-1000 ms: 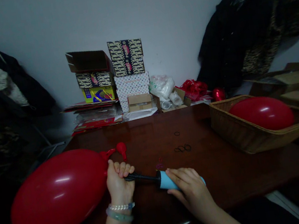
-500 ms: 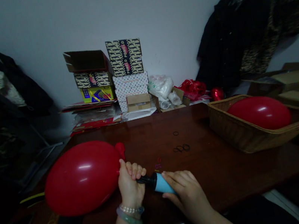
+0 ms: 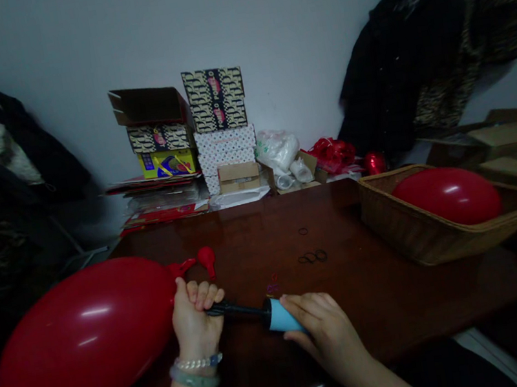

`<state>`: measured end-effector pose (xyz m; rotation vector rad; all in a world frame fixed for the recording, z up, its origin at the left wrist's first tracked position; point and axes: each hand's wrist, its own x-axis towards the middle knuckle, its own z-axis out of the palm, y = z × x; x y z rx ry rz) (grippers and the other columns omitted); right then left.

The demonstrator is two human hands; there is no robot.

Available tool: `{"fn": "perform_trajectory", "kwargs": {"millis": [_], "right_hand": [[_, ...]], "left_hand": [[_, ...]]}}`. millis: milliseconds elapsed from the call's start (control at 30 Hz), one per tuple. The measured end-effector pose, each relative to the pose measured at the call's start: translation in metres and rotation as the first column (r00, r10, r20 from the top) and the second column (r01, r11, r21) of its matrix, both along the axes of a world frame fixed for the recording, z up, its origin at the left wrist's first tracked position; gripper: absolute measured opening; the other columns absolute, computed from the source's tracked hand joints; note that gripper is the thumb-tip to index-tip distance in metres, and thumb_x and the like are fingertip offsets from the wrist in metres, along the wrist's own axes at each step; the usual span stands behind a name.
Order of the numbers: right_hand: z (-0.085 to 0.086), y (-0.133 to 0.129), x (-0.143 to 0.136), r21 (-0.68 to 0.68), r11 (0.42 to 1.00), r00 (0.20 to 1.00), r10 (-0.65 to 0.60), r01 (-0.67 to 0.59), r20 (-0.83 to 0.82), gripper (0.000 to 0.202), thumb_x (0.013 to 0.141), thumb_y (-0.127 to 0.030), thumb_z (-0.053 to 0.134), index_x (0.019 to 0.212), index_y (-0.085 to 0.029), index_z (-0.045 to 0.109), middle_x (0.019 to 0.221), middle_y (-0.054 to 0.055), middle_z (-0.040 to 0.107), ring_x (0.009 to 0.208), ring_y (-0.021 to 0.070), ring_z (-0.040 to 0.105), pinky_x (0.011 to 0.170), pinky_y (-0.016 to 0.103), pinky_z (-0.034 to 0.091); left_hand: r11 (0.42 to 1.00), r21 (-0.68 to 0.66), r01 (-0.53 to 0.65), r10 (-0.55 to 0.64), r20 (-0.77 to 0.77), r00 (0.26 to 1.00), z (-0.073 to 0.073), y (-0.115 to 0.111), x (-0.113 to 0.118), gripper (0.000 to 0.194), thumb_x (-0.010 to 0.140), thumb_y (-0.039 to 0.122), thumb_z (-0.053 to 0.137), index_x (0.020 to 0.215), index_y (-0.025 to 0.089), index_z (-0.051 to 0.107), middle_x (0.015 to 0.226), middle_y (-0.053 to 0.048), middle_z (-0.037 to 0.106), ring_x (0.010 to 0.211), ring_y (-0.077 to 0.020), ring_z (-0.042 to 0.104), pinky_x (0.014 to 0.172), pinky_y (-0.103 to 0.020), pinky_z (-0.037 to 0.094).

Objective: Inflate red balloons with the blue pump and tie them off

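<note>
My left hand (image 3: 196, 314) is closed around the black end of a hand balloon pump (image 3: 282, 316) and the neck of an inflated red balloon (image 3: 90, 338). The balloon stretches out to the left, large and shiny. On the pump's light blue barrel my right hand (image 3: 326, 330) is wrapped, with the fingers on top and the thumb below. Between the hands a thin black rod of the pump shows. Just beyond my left hand, flat red balloons (image 3: 207, 260) lie on the dark wooden table (image 3: 353, 296). How the balloon's mouth sits on the pump is hidden by my fingers.
A wicker basket (image 3: 407, 238) at the right holds another inflated red balloon (image 3: 448, 195). Several dark rubber bands (image 3: 315, 256) and small coloured bands (image 3: 272, 286) lie mid-table. Stacked boxes (image 3: 217, 99) stand against the wall. Dark coats (image 3: 405, 52) hang at the sides.
My left hand has moved left, away from the right hand, exposing more of the pump's rod. The balloon has shifted left and looks larger. My right hand has stayed almost still.
</note>
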<state>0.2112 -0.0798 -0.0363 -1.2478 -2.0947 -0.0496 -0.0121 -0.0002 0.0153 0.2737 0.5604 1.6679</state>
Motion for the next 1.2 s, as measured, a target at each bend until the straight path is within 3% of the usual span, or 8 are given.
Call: {"fn": "perform_trajectory", "kwargs": {"millis": [300,567,967,1200], "right_hand": [[0.004,-0.004,-0.010,0.066,0.997,0.999,-0.043,0.041,0.026,0.043,0.087,-0.037,0.061,0.127,-0.023,0.054,0.118,0.007,0.065,0.098,0.0234,0.058,0.083,0.037,0.044],[0.001,-0.013,-0.030,0.060,0.997,0.999,-0.042,0.042,-0.012,0.046,0.083,-0.036,0.067,0.125,-0.021,0.055,0.116,0.006,0.066,0.095,0.0232,0.059,0.080,0.037,0.045],[0.009,-0.008,-0.020,0.010,1.000,1.000,-0.008,0.008,0.002,0.046,0.085,-0.036,0.063,0.128,-0.023,0.053,0.118,0.007,0.065,0.096,0.0228,0.060,0.082,0.037,0.043],[0.008,-0.004,-0.003,0.013,1.000,1.000,-0.024,0.024,-0.002,0.044,0.088,-0.037,0.059,0.130,-0.027,0.051,0.117,0.008,0.065,0.100,0.0235,0.059,0.090,0.042,0.041]], "left_hand": [[1.000,-0.009,0.010,-0.010,0.018,1.000,0.003,-0.008,0.013,0.049,0.088,0.035,0.053,0.053,0.019,0.023,0.038,0.008,0.023,0.034,-0.0064,0.025,0.040,-0.022,0.027],[0.996,-0.028,0.080,-0.080,0.011,0.997,-0.010,-0.021,0.026,0.048,0.087,0.037,0.056,0.053,0.019,0.027,0.040,0.008,0.023,0.035,-0.0062,0.024,0.042,-0.023,0.028],[0.997,-0.056,0.052,-0.051,0.019,0.998,-0.003,-0.014,0.026,0.048,0.087,0.037,0.054,0.053,0.019,0.027,0.040,0.008,0.024,0.035,-0.0061,0.024,0.041,-0.022,0.027],[0.999,-0.038,-0.030,0.031,0.013,0.999,0.002,-0.004,0.012,0.048,0.089,0.038,0.051,0.054,0.019,0.025,0.039,0.008,0.024,0.034,-0.0063,0.025,0.040,-0.021,0.026]]}}
